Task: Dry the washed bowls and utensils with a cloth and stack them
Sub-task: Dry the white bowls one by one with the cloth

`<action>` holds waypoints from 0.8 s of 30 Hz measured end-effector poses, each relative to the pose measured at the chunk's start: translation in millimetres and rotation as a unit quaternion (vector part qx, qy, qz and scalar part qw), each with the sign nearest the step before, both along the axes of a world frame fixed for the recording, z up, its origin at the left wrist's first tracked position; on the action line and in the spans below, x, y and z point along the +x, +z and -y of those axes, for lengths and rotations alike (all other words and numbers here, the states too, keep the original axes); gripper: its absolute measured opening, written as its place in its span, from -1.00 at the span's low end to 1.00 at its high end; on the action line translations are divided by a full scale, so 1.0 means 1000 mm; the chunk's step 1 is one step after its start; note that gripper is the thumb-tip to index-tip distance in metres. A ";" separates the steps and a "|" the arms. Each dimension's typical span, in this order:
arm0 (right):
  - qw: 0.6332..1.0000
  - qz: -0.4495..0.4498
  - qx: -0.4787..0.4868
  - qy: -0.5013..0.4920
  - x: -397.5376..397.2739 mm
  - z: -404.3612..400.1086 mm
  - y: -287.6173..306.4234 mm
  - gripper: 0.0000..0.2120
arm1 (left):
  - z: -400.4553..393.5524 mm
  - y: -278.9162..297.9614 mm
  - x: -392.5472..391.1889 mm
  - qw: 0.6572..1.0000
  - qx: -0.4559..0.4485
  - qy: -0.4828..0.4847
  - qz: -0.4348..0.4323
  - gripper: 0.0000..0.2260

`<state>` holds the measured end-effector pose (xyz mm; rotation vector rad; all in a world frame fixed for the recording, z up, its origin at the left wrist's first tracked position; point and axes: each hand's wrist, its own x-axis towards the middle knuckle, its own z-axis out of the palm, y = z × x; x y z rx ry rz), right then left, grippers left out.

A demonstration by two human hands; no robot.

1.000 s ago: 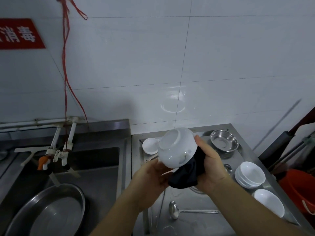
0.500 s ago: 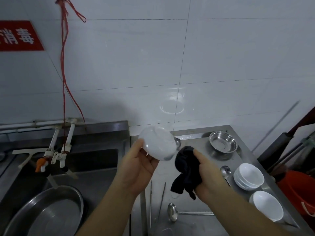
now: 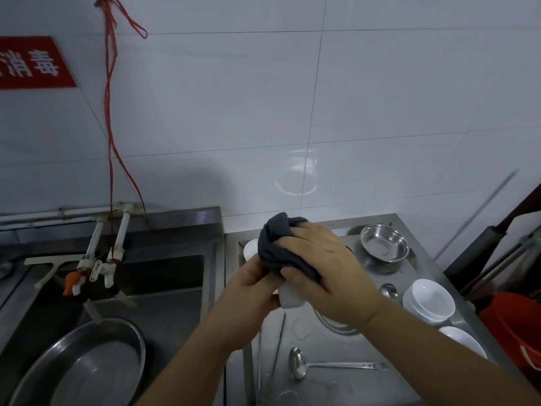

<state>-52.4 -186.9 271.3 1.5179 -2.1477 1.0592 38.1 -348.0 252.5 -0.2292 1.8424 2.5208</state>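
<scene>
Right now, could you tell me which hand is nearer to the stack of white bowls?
The right hand, which presses the dark cloth, is nearer: the stack of white bowls sits just to its right. The left hand is farther left, beyond it.

Both forearms raised, hands together: right hand (image 3: 320,266) fingers (image 3: 304,281) curled over left hand (image 3: 251,291).

A steel counter (image 3: 421,268) is seen. On it are set a steel bowl (image 3: 384,246), stacked white bowls (image 3: 429,300) and a ladle (image 3: 322,366).
</scene>
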 end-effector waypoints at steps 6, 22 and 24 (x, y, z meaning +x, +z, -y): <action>0.882 0.429 -0.190 -0.053 -0.003 0.012 0.008 -0.79 | 0.001 0.003 0.010 0.998 -0.015 -0.028 -0.055 -0.67; 0.532 0.781 -0.308 -0.116 0.011 0.008 0.002 -0.59 | -0.017 0.015 0.006 0.992 -0.082 0.006 -0.097 -0.71; 0.556 0.762 -0.301 -0.141 0.003 0.005 0.007 -0.57 | -0.018 0.020 0.003 0.995 -0.062 0.004 -0.084 -0.71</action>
